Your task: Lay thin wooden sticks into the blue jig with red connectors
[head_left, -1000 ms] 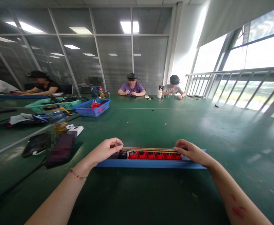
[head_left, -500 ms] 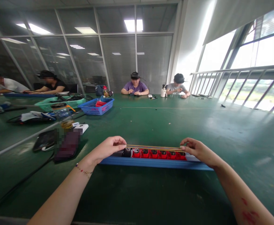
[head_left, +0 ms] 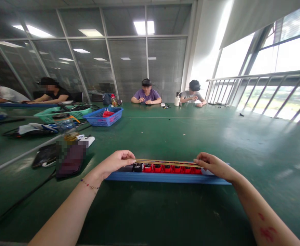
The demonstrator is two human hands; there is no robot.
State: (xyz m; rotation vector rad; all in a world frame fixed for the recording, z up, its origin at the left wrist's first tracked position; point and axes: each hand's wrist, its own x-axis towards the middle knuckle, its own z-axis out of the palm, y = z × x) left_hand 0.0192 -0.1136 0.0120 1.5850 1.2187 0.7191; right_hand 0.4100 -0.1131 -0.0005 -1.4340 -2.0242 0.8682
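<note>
My left hand (head_left: 121,159) pinches one end of several thin yellow strands (head_left: 166,162), thumb and fingers pressed together. At the other end, my right hand (head_left: 209,162) closes on them the same way. The strands run straight and taut between both hands; whether they are wires or rubber bands, I cannot tell. Just below and behind them lies a row of red blocks with dark tops (head_left: 166,168). At the row's left end is a black block (head_left: 138,167). The row sits in a long blue tray (head_left: 165,177), and both hands are over its ends.
Left of the tray lie a dark purple pouch (head_left: 73,160), a black phone-like item (head_left: 44,156) and a jar (head_left: 65,127). A blue basket (head_left: 103,118) and a green basket (head_left: 49,117) stand farther back. Several people sit around the green table (head_left: 144,140).
The view has shifted slightly, so everything appears a little farther left. Both hands keep the strands stretched, which now slope slightly down to the right.
</note>
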